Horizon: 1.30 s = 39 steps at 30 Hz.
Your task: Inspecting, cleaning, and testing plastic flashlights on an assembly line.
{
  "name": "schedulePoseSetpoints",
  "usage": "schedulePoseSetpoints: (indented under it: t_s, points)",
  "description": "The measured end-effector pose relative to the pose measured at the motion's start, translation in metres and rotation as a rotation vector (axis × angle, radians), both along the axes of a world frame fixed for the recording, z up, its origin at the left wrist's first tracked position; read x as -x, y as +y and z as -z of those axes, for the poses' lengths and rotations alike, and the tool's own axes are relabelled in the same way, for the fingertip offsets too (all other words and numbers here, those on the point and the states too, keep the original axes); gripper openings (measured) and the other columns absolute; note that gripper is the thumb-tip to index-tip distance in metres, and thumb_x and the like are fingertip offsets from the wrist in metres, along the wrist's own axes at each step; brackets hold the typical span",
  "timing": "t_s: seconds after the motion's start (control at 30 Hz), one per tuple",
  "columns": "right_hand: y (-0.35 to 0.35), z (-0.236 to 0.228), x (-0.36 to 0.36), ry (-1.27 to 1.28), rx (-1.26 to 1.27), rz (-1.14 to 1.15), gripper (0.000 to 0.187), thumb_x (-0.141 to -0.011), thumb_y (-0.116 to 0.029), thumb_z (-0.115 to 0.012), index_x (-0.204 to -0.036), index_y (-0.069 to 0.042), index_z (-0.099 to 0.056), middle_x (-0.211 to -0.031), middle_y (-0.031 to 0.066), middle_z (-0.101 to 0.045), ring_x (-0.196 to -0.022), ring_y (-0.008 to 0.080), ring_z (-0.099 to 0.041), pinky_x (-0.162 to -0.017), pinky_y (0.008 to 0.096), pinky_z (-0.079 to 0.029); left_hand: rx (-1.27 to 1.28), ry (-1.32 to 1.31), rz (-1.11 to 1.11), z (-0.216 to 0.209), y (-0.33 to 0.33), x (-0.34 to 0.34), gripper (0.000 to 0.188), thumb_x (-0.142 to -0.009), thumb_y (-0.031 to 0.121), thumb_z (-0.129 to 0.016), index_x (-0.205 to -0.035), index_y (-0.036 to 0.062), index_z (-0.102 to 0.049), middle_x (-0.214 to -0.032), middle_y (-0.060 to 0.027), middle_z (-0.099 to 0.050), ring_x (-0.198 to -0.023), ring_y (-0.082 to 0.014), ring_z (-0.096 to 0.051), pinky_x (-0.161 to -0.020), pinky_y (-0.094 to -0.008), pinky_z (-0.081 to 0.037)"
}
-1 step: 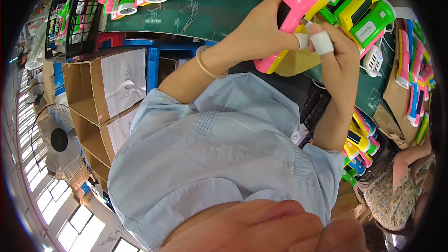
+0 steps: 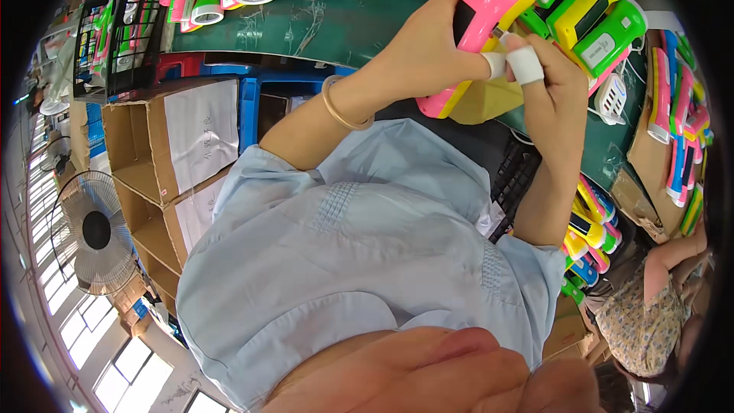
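While your left hand [image 2: 428, 42] grips the pink-and-yellow plastic flashlight [image 2: 485, 14] over the dark-green tabletop [image 2: 344, 34], your right hand [image 2: 556, 69] curls at its side; can't tell whether it's pinching anything. Likely fine work there; next move calls for steady left hold.

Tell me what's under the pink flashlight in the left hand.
Beneath the pink flashlight, a yellowish thing shows, too covered to identify, with green tabletop beside it. What lies under the flashlight and left hand is hidden.
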State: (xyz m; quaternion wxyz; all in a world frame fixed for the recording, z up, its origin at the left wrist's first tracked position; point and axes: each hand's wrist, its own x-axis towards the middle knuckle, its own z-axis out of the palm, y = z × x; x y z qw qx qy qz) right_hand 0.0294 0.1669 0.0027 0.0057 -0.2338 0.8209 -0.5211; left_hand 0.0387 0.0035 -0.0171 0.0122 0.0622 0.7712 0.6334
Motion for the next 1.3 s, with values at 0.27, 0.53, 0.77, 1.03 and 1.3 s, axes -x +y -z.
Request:
schedulePoseSetpoints:
  t_s: [0.27,0.53,0.77,1.03,1.3]
  points:
    - [-0.006,-0.002,-0.008,0.176,-0.182,0.172,0.017,-0.082,-0.014,-0.059,-0.075,0.001,-0.057,-0.059,0.0129,-0.050,-0.049,0.0241,-0.045,-0.046,0.0324,-0.034,0.132,0.206,-0.054,0.009,0.006,0.002,0.058,-0.061,0.016,-0.071,-0.106,-0.0058,-0.042,-0.095,-0.0169,-0.048,-0.087,-0.0294,-0.052,-0.076,-0.0362,-0.043]
    - [-0.017,0.004,0.000,0.230,-0.179,0.204,0.021,-0.083,-0.015,-0.059,-0.071,0.001,-0.054,-0.060,0.0161,-0.051,-0.051,0.0314,-0.049,-0.047,0.0374,-0.036,0.169,0.186,-0.143,0.007,0.014,0.001,0.059,-0.066,0.016,-0.071,-0.109,-0.0075,-0.038,-0.102,-0.0230,-0.043,-0.095,-0.0379,-0.049,-0.080,-0.0403,-0.043]
    - [-0.001,0.002,-0.024,0.299,-0.059,0.305,0.017,-0.085,-0.001,-0.049,-0.099,-0.002,-0.059,-0.082,0.0122,-0.064,-0.068,0.0182,-0.061,-0.061,0.0274,-0.045,0.073,0.245,-0.206,0.010,-0.005,0.018,0.063,-0.074,0.026,-0.071,-0.114,-0.0066,-0.035,-0.101,-0.0191,-0.052,-0.098,-0.0301,-0.053,-0.082,-0.0368,-0.044]
    - [0.000,0.023,-0.013,-0.443,0.361,0.024,0.034,-0.088,-0.009,-0.050,-0.121,0.000,-0.050,-0.093,0.0080,-0.060,-0.086,0.0110,-0.056,-0.077,0.0247,-0.045,-1.044,-0.188,0.023,0.003,0.011,0.012,0.030,-0.089,0.022,-0.049,-0.109,-0.0003,-0.049,-0.100,-0.0111,-0.056,-0.094,-0.0191,-0.056,-0.086,-0.0340,-0.045]
    - [-0.021,0.024,-0.032,0.219,-0.122,0.333,0.051,-0.069,-0.019,-0.074,-0.109,0.001,-0.049,-0.096,0.0177,-0.056,-0.084,0.0308,-0.059,-0.069,0.0353,-0.048,-0.904,-0.022,0.115,0.010,0.010,0.014,0.034,-0.087,0.014,-0.055,-0.116,0.0013,-0.043,-0.102,-0.0104,-0.055,-0.093,-0.0206,-0.058,-0.084,-0.0338,-0.049]
